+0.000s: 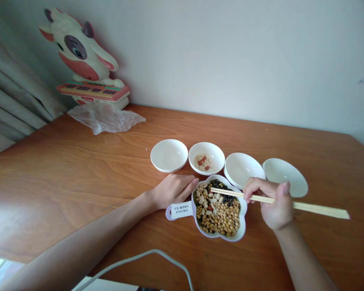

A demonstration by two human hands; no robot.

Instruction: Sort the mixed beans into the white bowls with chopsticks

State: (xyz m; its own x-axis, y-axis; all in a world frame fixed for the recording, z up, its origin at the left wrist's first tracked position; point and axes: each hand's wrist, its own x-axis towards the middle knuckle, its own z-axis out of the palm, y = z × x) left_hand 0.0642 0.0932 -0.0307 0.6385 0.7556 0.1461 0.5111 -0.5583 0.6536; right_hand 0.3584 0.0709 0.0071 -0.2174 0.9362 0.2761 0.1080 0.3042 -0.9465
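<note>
A white dish with a lilac edge and a labelled handle (243, 220) holds soybeans, peanuts and dark beans. At its left rim rests my left hand (175, 189), fingers curled together with the tips against the dish. My right hand (274, 198) is closed around a pair of wooden chopsticks (317, 209), whose tips reach into the dish among the peanuts, near a reddish piece. Whether the tips pinch anything is too small to tell. Just behind the dish stands a white bowl (220, 158) with several pale slivers and reddish nuts in it.
Three more white bowls, the left one (169, 153), a middle one (244, 165) and the right one (283, 173), share the row. A cow-shaped toy keyboard (94, 91) and a clear plastic bag (107, 118) stand back left. A pale cable (153, 252) crosses the front edge.
</note>
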